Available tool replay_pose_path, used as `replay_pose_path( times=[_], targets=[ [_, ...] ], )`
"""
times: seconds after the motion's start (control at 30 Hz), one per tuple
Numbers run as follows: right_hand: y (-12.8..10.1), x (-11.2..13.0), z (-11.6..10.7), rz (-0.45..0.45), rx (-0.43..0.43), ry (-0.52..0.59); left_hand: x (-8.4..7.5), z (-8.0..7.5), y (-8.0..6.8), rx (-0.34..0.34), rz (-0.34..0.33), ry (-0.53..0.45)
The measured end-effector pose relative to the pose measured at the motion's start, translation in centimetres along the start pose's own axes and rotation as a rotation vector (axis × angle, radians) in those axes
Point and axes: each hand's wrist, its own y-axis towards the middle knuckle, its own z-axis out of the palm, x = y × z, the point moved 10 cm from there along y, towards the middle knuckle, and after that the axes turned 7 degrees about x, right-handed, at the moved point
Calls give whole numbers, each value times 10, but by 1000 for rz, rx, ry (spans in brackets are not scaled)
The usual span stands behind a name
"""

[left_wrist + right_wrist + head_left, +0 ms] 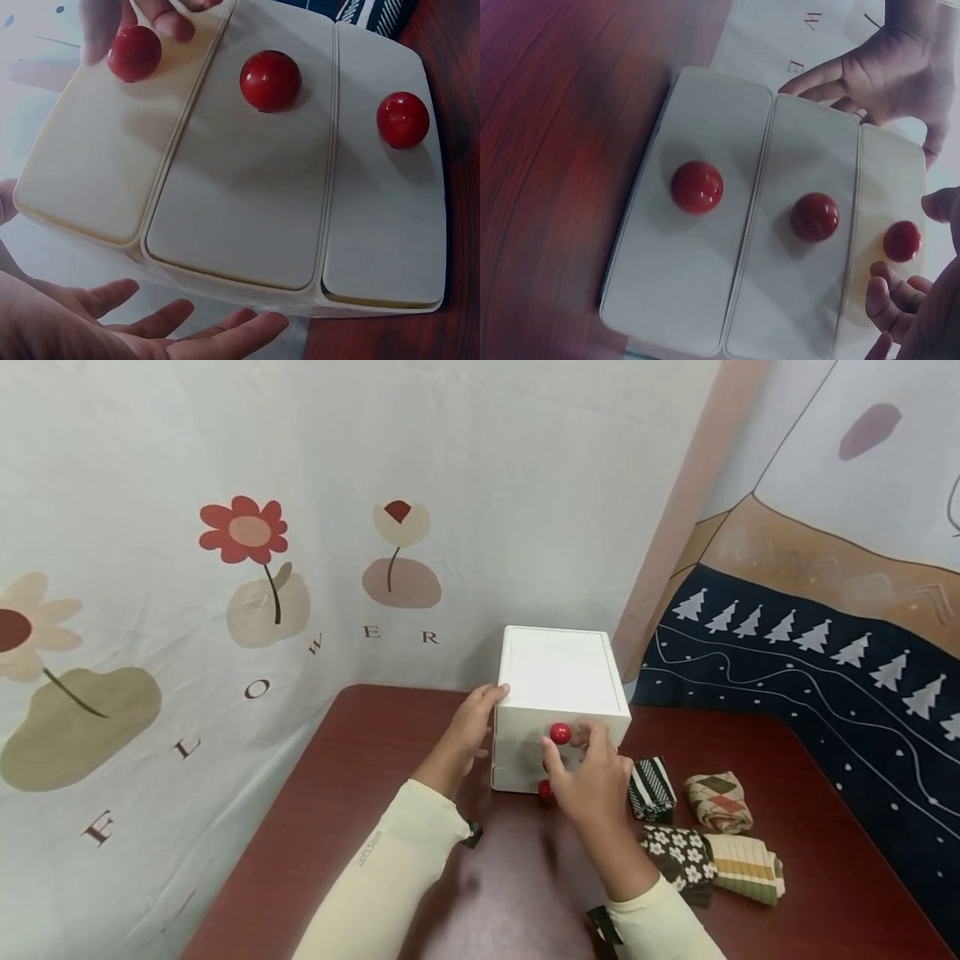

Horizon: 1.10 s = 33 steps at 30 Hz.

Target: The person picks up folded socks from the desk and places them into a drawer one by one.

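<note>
A small white drawer unit (562,672) stands on the table, its three drawer fronts facing me, each with a round red knob. My left hand (471,720) lies along the unit's left side, thumb at the top edge; in the left wrist view its fingers (232,334) are spread and fairly straight. My right hand (597,781) is at the front, with thumb and fingers on either side of the top knob (560,733). The right wrist view shows a gap between that knob (902,241) and the thumb. All three drawers look closed.
Right of the unit lie several folded fabric bundles: a black-and-white striped one (652,788), an argyle one (718,802), a floral one (678,857) and a yellow-striped one (746,867). The dark red table (315,827) meets printed curtains (480,510) behind.
</note>
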Motion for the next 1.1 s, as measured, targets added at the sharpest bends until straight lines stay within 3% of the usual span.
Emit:
replay_pose_path(
  times=[0.5, 1.1],
  targets=[
    [-5, 0, 0, -10, -94, -16, 5, 11, 3, -36, -31, -13],
    [-24, 23, -11, -146, -159, -87, 8, 0, 10, -18, -48, -10]
  ],
)
